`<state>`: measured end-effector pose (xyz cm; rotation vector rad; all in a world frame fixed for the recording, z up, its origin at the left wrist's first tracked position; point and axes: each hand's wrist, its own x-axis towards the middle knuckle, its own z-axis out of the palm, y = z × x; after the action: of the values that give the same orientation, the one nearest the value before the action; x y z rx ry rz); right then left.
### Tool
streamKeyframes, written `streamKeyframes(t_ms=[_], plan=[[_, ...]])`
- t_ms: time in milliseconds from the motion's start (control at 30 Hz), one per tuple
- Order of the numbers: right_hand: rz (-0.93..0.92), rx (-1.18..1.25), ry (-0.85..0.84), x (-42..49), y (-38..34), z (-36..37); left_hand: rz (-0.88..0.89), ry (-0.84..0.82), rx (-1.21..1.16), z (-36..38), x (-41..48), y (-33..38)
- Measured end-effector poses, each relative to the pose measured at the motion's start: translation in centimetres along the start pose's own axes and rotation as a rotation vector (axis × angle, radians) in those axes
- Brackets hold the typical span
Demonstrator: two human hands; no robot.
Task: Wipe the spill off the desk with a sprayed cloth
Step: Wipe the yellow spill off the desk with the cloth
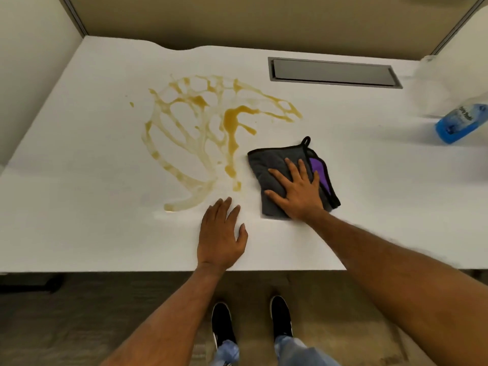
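Folded grey cloth (274,178) lies beside amber spill (211,128).

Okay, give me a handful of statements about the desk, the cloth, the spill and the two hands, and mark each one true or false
1. The right hand lies flat on the grey cloth. True.
2. The cloth covers the middle of the yellow spill. False: it lies to the right of the spill, beside its nearest streak.
3. The left hand holds the blue bottle. False: it rests open and empty on the desk; the bottle stands alone at the far right.
4. A purple layer shows at the cloth's right edge. True.
5. The spill has been wiped away. False: yellow streaks spread widely over the desk's left half.
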<state>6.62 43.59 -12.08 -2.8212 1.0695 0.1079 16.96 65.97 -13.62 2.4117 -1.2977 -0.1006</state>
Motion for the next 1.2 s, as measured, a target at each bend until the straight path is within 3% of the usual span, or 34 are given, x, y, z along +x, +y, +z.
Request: streamKeyframes(t_ms=[167, 267, 400, 500, 633, 733, 867, 1033, 1133, 1200], plan=[[0.148, 0.022, -0.045, 3.8, -4.7, -0.1, 0.014, -0.034, -0.048, 0.1, -0.1, -0.5], [0.025, 0.021, -0.056, 3.3, -7.4, 0.0, 0.073, -0.072, -0.037, -0.5, -0.7, -1.4], [-0.093, -0.016, -0.032, 0.3, -3.6, 0.3, 0.173, -0.135, -0.018, -1.9, -1.5, -4.3], [0.046, 0.001, -0.032, 1.3, -1.8, -0.1, 0.192, -0.157, -0.034, -2.2, -1.7, -5.5], [0.175, 0.050, -0.036, 5.9, -5.9, -0.3, 0.199, -0.134, -0.062, -1.7, -1.9, -5.4], [0.070, 0.034, -0.048, 6.5, -8.3, -0.2, 0.215, -0.134, -0.049, -1.8, -1.7, -5.6], [-0.042, -0.001, -0.021, 2.6, -5.6, 0.3, 0.236, -0.166, -0.059, -2.3, -1.3, -5.8], [0.172, 0.024, -0.010, 2.5, -2.6, -0.1, 0.303, -0.227, -0.083, -2.4, -0.6, -6.1], [0.297, 0.076, -0.040, 5.2, -5.2, -0.5, 0.304, -0.210, -0.090, -2.3, -0.4, -6.1], [0.258, 0.087, -0.054, 6.1, -8.1, -0.5, 0.297, -0.207, -0.079, -2.3, -0.5, -6.0]])
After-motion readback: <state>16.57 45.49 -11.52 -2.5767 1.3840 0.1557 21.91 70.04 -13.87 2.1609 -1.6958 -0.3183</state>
